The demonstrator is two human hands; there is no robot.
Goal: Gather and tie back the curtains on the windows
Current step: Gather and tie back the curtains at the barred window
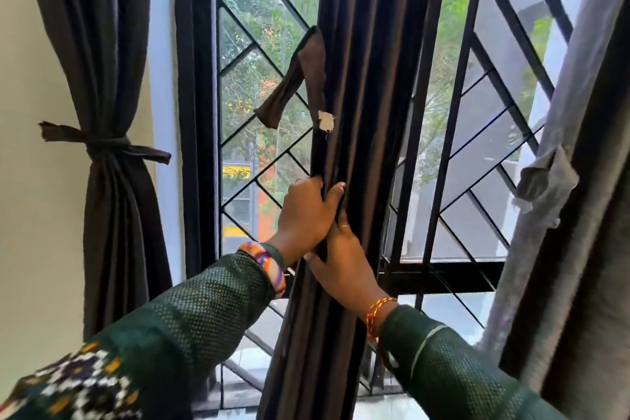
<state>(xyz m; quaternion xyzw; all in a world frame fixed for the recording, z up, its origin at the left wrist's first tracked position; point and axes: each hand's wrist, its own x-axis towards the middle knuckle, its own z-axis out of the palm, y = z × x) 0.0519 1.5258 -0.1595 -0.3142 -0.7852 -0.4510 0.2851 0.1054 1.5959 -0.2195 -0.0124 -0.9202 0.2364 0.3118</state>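
Observation:
A dark brown curtain hangs bunched in front of the middle of the window. My left hand grips its left edge, thumb on the front and fingers curled behind. Just below, my right hand holds the same gathered folds, fingers tucked into the fabric. A loose brown tie-back strip dangles from the curtain's left edge above my hands, with a small white patch beneath it. At the far left a second dark curtain hangs gathered and bound with a knotted tie.
Black window frames and diagonal metal grilles stand behind the curtains, with trees outside. A third curtain, grey-backed with a hanging strip, fills the right edge. A cream wall lies at the left.

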